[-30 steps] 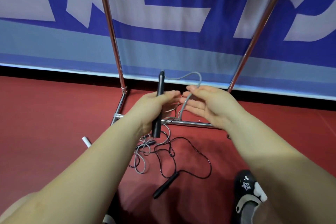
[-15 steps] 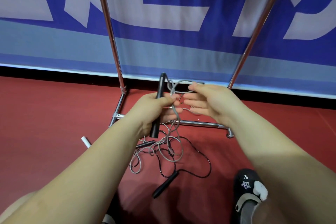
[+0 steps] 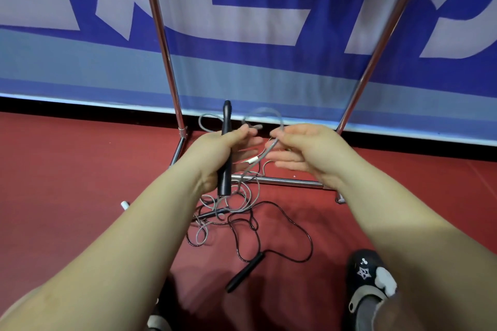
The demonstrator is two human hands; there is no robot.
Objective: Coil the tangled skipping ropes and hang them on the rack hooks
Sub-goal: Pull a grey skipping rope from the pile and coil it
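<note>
While the left hand (image 3: 215,153) grips a black rope handle (image 3: 225,150) and holds it standing up, the right hand (image 3: 304,152) pinches the grey rope (image 3: 269,148) between thumb and finger, with its other fingers spread out loosely. The two hands are near each other but not touching. A loop of grey rope sticks up above them, and a small white piece (image 3: 252,161) sits on the rope between the hands.

Below the hands, the grey rope drops down to a messy pile on the red floor (image 3: 67,169). There it is mixed up with a thin black rope (image 3: 295,226). A second black handle (image 3: 245,271) lies flat on the floor near a dark shoe (image 3: 368,277). A small white end (image 3: 125,205) peeks out beside the left arm.

What could go wrong? I think the grey rope may snag on the black one if it gets pulled up fast, and the knot could get tighter. The loops already made may also slip off the handle if the grip gets loose.

I count two ropes, one grey and one black. I count two black handles, one held and one on the floor. The metal rack (image 3: 166,62) shows two tall poles. No hooks are in view, and no rope hangs on the rack yet.
</note>
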